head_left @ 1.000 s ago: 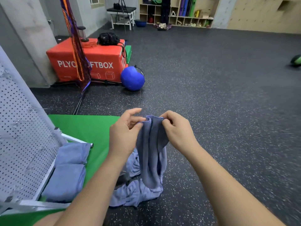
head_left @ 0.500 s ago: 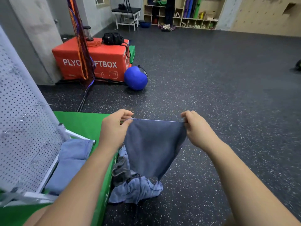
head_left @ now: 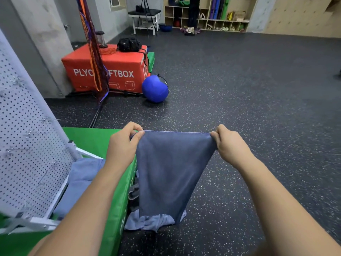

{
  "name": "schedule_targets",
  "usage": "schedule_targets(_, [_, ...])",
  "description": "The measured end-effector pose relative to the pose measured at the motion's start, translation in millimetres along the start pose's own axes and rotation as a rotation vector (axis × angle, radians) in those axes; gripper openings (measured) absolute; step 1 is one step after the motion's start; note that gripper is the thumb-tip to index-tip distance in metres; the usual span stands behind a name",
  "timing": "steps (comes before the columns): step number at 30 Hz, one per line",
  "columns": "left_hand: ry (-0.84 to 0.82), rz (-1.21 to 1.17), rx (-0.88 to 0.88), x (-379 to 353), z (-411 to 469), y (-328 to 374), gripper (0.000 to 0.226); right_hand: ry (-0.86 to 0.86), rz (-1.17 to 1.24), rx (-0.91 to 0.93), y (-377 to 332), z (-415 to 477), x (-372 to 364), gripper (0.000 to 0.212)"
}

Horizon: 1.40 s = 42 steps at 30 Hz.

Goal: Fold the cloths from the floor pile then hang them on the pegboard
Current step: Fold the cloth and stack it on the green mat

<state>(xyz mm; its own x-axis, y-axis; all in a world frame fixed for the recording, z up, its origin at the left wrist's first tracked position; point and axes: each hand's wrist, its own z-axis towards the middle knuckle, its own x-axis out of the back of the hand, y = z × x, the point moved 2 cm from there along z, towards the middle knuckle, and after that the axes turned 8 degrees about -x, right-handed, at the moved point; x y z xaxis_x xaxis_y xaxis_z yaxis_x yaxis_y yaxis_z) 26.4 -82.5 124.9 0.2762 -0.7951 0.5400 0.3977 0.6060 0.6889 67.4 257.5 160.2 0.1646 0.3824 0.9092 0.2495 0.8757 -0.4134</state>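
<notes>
**Left hand [head_left: 121, 145] and right hand [head_left: 228, 145]: one blue cloth [head_left: 169, 172] held spread**

Hands: both raised in front of the person and set well apart. Each pinches one top corner of the blue cloth between thumb and curled fingers.

Blue cloth: its top hem is pulled straight and taut between the two hands. The body hangs down in a single flat sheet that narrows toward its lower end. That lower edge hangs in front of the floor pile [head_left: 151, 221]; contact cannot be told.

Floor pile: crumpled paler blue cloths on the dark speckled floor [head_left: 258, 108], against the side of the green mat [head_left: 96, 139]. A grey item is partly hidden behind the hanging cloth.

Pegboard [head_left: 27, 145]: white and perforated, leaning at the far left on a white frame that stands on the green mat. Small wire hooks are scattered over it.

Folded cloth [head_left: 83, 178]: light blue, lying on the mat at the foot of the pegboard, partly behind the left forearm.

Background: a red box [head_left: 118, 71] marked in white lettering, with a black bag [head_left: 129, 44] on top and a blue ball [head_left: 155, 88] just beside it. Wooden shelves [head_left: 208, 15] stand along the far wall.
</notes>
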Motion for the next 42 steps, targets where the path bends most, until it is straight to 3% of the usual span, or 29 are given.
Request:
schedule_targets(5, [0.003, 0.027, 0.007, -0.9, 7.5, -7.1, 0.017, -0.063, 0.175, 0.088, 5.4, -1.3, 5.8, 0.012])
schedule_targets(9, [-0.001, 0.031, 0.073, -0.7, 10.9, -17.2, 0.023, -0.086, 0.118, 0.138, 7.9, 2.0, 4.4, 0.016])
schedule_targets(14, [0.041, 0.044, 0.19, -5.1, 12.8, -25.7, 0.005, 0.025, 0.159, 0.058, 8.7, 9.2, 13.7, 0.017])
schedule_targets(19, [0.051, 0.01, 0.282, -19.2, 11.5, -21.2, 0.025, -0.037, 0.469, -0.069, 3.2, 8.4, 14.6, 0.012])
schedule_targets(24, [-0.02, -0.233, 0.365, -48.7, 1.9, -4.0, 0.026, -0.101, 0.711, -0.209, -7.1, 4.8, -2.9, 0.01])
schedule_targets(29, [-0.156, -0.364, 0.28, -65.8, -6.1, 33.0, 0.004, -0.137, 0.698, -0.124, -26.7, -5.7, -16.7, 0.012])
schedule_targets(35, [-0.225, -0.324, 0.106, -64.5, -5.8, 62.6, 0.011, -0.243, 0.775, 0.011, -54.0, -20.9, -16.3, 0.007])
schedule_targets(39, [-0.197, -0.391, 0.079, -58.3, -9.8, 72.6, 0.01, -0.342, 0.885, 0.019, -63.7, -27.9, -11.9, 0.023])
schedule_targets(42, [-0.158, -0.439, 0.091, -50.7, -10.0, 73.5, 0.005, -0.336, 0.827, 0.103, -64.2, -31.9, -10.8, 0.015])
